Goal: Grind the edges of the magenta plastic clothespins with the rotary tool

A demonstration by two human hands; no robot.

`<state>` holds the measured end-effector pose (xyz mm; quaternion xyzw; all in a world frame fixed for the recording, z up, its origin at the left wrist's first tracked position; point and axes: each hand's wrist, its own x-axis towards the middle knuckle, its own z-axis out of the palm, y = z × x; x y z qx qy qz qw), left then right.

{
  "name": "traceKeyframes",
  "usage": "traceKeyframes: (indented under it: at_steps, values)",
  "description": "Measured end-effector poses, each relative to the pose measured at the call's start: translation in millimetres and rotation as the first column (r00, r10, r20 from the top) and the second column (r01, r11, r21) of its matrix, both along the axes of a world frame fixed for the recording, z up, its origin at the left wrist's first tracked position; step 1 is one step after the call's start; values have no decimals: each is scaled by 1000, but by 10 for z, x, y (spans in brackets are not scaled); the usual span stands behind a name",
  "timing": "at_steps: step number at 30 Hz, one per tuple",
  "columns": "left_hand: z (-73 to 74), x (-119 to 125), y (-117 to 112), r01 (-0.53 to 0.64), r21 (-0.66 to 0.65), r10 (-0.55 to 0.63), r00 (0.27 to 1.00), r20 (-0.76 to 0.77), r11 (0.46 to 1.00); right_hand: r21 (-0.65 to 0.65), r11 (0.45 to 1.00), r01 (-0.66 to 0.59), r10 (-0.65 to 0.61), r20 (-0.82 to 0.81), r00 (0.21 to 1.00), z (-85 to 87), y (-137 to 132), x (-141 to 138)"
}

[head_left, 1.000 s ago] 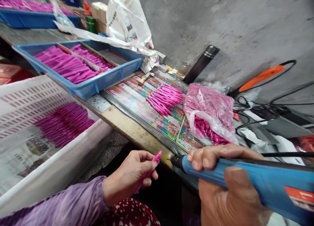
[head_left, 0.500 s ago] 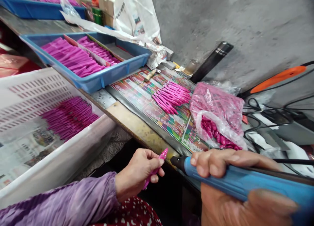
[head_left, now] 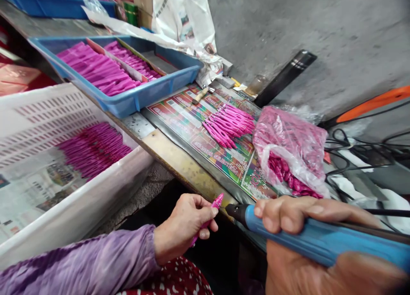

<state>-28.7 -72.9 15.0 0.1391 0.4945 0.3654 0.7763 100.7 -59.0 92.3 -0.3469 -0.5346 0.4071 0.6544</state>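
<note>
Closed around a slim, glossy pink piece (head_left: pixel 218 201) is my left hand (head_left: pixel 188 222), pinching it between thumb and fingers with its pointed end up. The rest of that piece runs down behind the fingers, so its exact kind cannot be told. My right hand (head_left: pixel 294 235) grips a blue electric screwdriver (head_left: pixel 307 237) whose black nose points left. Only a small gap separates the nose from the pink tip. On the printed mat beyond lies a fan of similar pink pieces (head_left: pixel 228 126). Beside them a clear plastic bag (head_left: pixel 288 137) spills small pink parts (head_left: pixel 285 173).
A blue tray (head_left: pixel 128 105) with dividers holds rows of pink pieces. At left, a white basket (head_left: pixel 80 209) lined with newspaper contains more. A small wooden-handled tool (head_left: pixel 200 95), a black tube (head_left: pixel 286 77), an orange-handled tool (head_left: pixel 374 103) and cables (head_left: pixel 339 158) are along the wall.
The whole view has shifted slightly, with the table things appearing a little farther right. Both hands keep their holds, and the screwdriver nose stays close to the pink tip.
</note>
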Motion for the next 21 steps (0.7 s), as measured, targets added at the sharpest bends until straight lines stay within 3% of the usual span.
traceKeyframes:
  at_steps: [4, 7, 11, 13, 14, 16, 18, 21]
  values:
    - [-24, 0, -17, -5, -3, 5, 1000, 8, 1000, 11, 999, -38, 38, 21, 999, -10, -3, 40]
    - [-73, 16, -37, -21, 14, 20, 1000, 23, 1000, 35, 990, -139, 137, 59, 989, -44, 39, 111]
    - [-125, 43, -49, -40, 19, 39, 999, 33, 999, 67, 918, -390, 379, 138, 915, -67, 152, 202]
    - [-132, 48, -47, -34, 14, 33, 999, 31, 999, 89, 891, -446, 431, 142, 891, -51, 184, 176]
    - [-132, 50, -46, -31, 15, 30, 999, 30, 999, 73, 925, -372, 365, 98, 926, -38, 184, 140]
    - [-127, 52, -46, -26, 14, 26, 999, 27, 1000, -29, 994, -102, 103, 28, 994, -13, 156, 36]
    - [-116, 57, -47, -28, 6, 28, 999, 15, 1000, -87, 992, 86, -86, 3, 996, 6, 111, -71]
    - [-78, 66, -45, -29, -18, 29, 999, -17, 999, -100, 981, 168, -167, 25, 986, 18, 69, -170]
